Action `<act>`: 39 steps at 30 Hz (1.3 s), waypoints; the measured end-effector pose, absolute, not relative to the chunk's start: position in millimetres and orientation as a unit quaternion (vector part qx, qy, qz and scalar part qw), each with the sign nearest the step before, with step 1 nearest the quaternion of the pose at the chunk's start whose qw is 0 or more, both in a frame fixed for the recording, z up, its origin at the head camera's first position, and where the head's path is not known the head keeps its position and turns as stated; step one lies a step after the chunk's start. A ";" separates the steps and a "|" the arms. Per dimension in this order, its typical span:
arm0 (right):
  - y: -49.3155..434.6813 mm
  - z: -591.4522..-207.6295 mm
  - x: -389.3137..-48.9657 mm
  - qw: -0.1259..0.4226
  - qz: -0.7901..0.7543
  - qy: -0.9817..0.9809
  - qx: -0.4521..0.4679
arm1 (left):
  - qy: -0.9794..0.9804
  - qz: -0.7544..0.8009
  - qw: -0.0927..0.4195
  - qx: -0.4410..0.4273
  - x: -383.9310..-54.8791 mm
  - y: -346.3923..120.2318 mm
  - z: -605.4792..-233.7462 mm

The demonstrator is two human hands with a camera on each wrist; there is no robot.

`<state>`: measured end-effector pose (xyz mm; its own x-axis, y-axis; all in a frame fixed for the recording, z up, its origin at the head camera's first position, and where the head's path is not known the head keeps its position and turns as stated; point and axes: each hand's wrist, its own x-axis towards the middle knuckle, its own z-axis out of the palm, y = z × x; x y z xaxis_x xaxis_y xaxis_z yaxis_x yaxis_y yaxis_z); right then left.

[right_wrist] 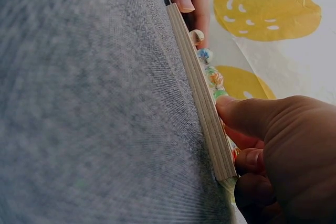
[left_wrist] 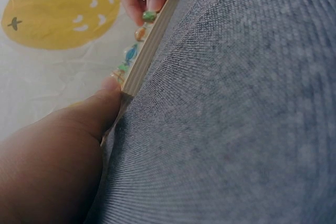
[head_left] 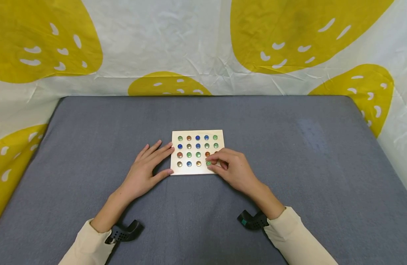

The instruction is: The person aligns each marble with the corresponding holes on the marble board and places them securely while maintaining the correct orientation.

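Note:
A pale wooden board (head_left: 193, 170) lies flat on the table, set with rows of coloured glass marbles. My right hand (head_left: 238, 171) is over its near right corner, thumb and forefinger pinching a green marble (head_left: 208, 163) in the nearest row; the left wrist view also has this green marble (left_wrist: 149, 16) at the fingertips. Part of the board's right side is hidden under that hand. At the left edge my left hand (head_left: 142, 175) lies with fingers extended, fingertips and thumb touching the board. In the right wrist view, the board's layered edge (right_wrist: 202, 98) shows.
A grey cloth (head_left: 107, 121) covers the table under the board. Behind and beside it hangs a white sheet (head_left: 157, 36) with yellow fruit shapes. A black device is strapped at each wrist, the left one (head_left: 127, 232) and the right one (head_left: 253, 219).

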<state>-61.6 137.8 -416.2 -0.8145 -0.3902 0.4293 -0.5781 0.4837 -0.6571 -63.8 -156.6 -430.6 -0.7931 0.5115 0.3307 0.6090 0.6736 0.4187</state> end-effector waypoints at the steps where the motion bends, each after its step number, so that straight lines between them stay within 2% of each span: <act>1: 137.9 -416.0 -61.5 0.111 0.422 -0.854 0.283 | -0.910 -0.262 0.093 -0.308 -63.8 -156.6 -430.6; 21: 138.2 -413.9 -61.3 0.096 0.425 -0.856 0.279 | -0.909 -0.264 0.094 -0.309 -63.9 -156.8 -430.8; 39: 146.3 -405.1 -63.2 0.111 0.430 -0.858 0.257 | -0.908 -0.265 0.097 -0.311 -64.0 -156.6 -432.1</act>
